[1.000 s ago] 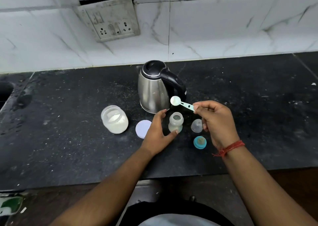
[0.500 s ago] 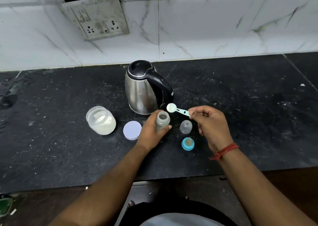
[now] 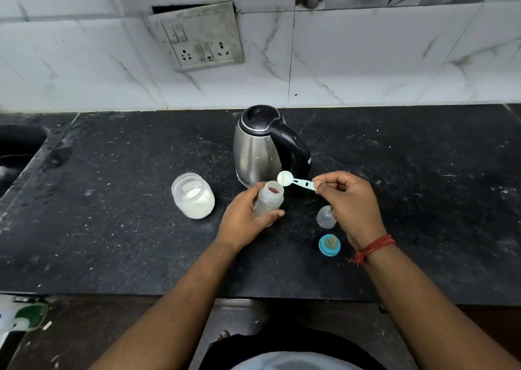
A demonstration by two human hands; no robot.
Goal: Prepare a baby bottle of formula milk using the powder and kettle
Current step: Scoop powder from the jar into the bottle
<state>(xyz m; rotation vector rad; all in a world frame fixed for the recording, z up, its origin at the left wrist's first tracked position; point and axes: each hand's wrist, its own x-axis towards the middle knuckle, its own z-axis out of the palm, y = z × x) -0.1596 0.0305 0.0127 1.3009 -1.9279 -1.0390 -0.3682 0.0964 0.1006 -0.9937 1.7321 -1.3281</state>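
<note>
My left hand (image 3: 244, 220) grips the clear baby bottle (image 3: 269, 201), lifted and tilted, its open mouth facing up. My right hand (image 3: 349, 200) pinches the handle of a light blue measuring spoon (image 3: 293, 181); its round bowl holds white powder just above the bottle's rim. The open jar of white formula powder (image 3: 193, 195) stands to the left of the bottle. A steel kettle (image 3: 263, 149) with black lid and handle stands right behind the spoon. The jar's white lid is hidden behind my left hand.
A clear bottle cap (image 3: 325, 216) and a blue teat ring (image 3: 329, 245) lie on the black counter (image 3: 112, 228) under my right hand. A sink edge (image 3: 17, 146) is at far left. A socket plate (image 3: 197, 35) sits on the tiled wall.
My left hand closed on the bottle and lifted it off the counter, tilting it. My right hand brought the spoon's bowl down to the bottle's mouth.
</note>
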